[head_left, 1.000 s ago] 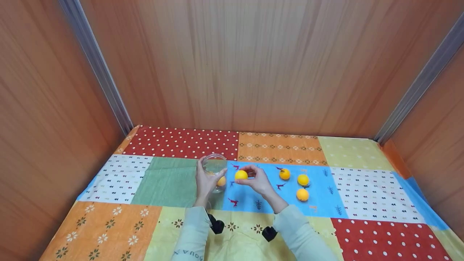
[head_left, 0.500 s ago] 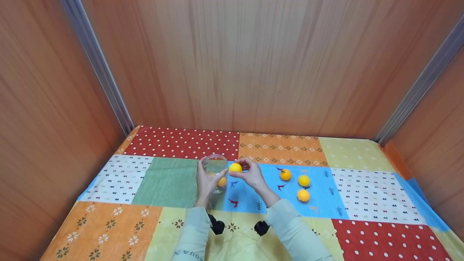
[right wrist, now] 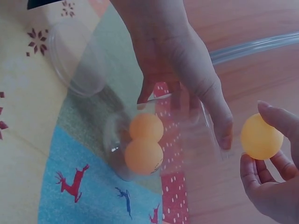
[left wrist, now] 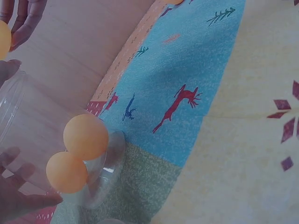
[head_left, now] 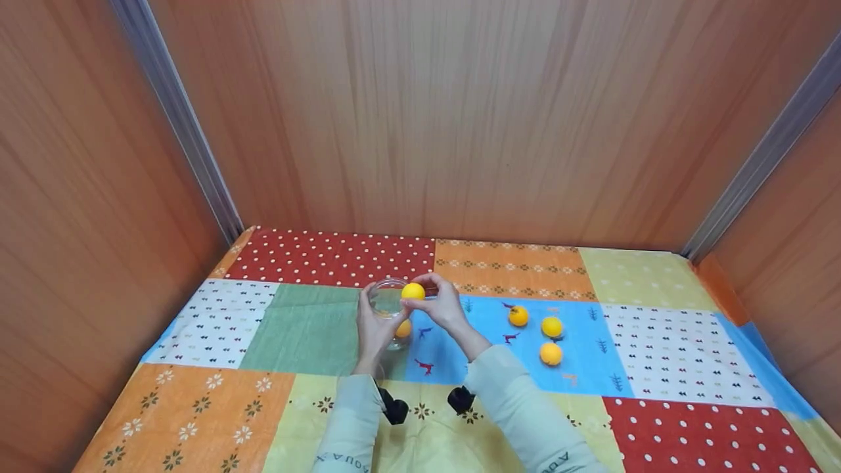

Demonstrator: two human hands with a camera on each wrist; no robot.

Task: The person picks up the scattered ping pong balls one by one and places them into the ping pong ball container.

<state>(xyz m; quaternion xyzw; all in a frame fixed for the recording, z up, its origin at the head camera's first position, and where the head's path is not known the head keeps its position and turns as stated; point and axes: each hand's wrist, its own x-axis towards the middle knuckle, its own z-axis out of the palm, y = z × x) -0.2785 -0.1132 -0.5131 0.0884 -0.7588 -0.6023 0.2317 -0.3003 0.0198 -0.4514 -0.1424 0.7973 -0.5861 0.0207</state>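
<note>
My left hand (head_left: 376, 330) grips a clear plastic jar (right wrist: 184, 147) around its side near the mouth. The jar stands upright on the cloth, and two orange ping-pong balls (left wrist: 85, 136) lie at its bottom. Between thumb and fingers, my right hand (head_left: 445, 307) pinches another ping-pong ball (right wrist: 261, 136). That ball is at the right edge of the jar's open mouth, above my left thumb. Three more orange balls (head_left: 550, 353) sit on the blue patch to the right.
A clear round lid (right wrist: 78, 58) lies on the cloth near my left wrist. The patchwork tablecloth (head_left: 315, 325) covers the table. Wood-grain panels (head_left: 460, 118) rise behind it and at both sides, with metal posts in the corners.
My right hand has carried its ping-pong ball left and upward, from beside the jar to the rim. The left hand and jar have stayed in place.
</note>
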